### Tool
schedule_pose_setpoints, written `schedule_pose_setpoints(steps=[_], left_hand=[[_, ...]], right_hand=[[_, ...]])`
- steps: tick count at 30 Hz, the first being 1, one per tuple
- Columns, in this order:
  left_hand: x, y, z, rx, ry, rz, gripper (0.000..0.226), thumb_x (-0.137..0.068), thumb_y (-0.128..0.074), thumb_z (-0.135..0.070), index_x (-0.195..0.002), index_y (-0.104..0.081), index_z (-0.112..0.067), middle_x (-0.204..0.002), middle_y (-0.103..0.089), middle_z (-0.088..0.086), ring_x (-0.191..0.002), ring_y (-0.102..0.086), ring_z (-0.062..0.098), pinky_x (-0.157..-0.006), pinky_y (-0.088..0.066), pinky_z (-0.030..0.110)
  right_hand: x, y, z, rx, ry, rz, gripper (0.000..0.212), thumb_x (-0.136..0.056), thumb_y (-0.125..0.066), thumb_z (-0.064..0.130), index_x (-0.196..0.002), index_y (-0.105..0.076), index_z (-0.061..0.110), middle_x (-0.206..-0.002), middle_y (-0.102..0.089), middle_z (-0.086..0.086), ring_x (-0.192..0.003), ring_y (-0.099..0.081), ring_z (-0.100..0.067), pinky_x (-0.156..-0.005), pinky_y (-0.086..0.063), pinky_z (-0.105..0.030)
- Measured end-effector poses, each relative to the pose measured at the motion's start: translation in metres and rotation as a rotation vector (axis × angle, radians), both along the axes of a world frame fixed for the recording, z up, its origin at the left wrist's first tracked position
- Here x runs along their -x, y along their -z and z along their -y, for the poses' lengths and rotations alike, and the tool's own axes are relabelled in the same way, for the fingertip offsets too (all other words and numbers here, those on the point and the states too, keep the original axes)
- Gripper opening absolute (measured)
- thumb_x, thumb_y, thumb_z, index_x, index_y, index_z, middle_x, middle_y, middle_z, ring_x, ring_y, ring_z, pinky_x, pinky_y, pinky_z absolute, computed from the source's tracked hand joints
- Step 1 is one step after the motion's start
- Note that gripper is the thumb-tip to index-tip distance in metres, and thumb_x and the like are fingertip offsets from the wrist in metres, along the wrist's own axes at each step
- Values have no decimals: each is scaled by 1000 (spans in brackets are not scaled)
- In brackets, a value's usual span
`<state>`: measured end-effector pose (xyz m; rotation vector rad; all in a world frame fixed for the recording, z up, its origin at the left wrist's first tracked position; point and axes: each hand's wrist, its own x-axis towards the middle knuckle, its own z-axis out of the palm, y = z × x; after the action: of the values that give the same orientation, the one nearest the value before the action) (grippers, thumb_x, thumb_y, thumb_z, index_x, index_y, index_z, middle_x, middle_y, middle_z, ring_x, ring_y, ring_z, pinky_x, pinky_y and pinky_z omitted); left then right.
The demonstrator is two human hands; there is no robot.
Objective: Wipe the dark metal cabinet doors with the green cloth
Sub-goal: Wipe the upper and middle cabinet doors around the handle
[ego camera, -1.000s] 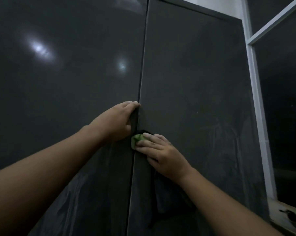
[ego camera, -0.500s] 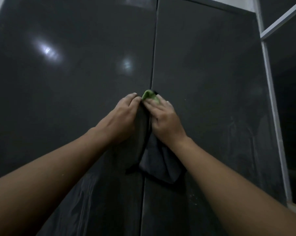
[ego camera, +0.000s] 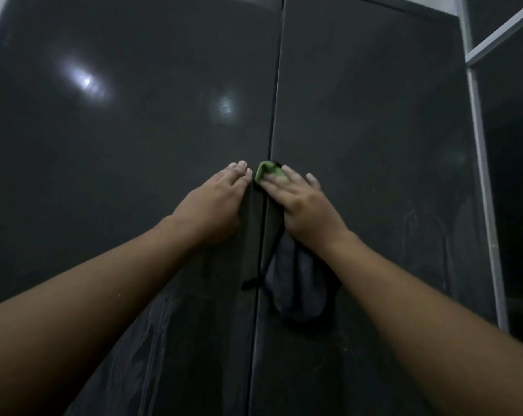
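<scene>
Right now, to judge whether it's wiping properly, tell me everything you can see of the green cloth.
The green cloth is soft, bunched fabric. A bright green fold shows past the fingers of the right hand, which presses it against the right door beside the centre seam. The rest hangs limp below the wrist, dark grey in this dim light. Whether the left hand touches it is unclear.

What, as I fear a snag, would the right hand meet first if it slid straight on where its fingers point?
Likely only the door seam: the right hand, flat on the green cloth, points up and slightly left. No handle shows above it, so the way looks free.
</scene>
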<state>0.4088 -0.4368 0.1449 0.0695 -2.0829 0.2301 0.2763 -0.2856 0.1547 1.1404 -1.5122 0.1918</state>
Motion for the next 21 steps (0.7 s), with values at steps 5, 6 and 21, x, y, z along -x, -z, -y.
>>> schedule_pose_setpoints(steps=[5, 6, 21], left_hand=[[-6, 0, -7, 1, -28, 4, 68, -98, -41, -12, -158, -9, -19, -166, 1, -3, -151, 1, 10, -115, -7, 24], [-7, 0, -7, 3, -29, 11, 69, -98, -41, -11, -158, -9, -19, -166, 1, -3, -151, 1, 10, -113, -5, 23], [32, 31, -40, 211, -95, -66, 66, -85, -59, -35, -145, -37, -20, -141, -38, 11, -131, -31, 34, -114, -24, 57]], right_hand=[[-11, -42, 13, 103, -34, 171, 60, -97, -34, 0, -153, -37, 22, -161, -30, 6, -153, -12, -24, -121, -13, -50], [-9, -39, 15, 109, -60, 185, 58, -97, -34, -1, -151, -40, 19, -160, -33, 3, -152, -14, -26, -121, -15, -51], [45, 123, -31, 99, -221, -10, 46, -92, -43, 7, -133, -62, 17, -142, -58, 0, -139, -43, -31, -112, -29, -52]])
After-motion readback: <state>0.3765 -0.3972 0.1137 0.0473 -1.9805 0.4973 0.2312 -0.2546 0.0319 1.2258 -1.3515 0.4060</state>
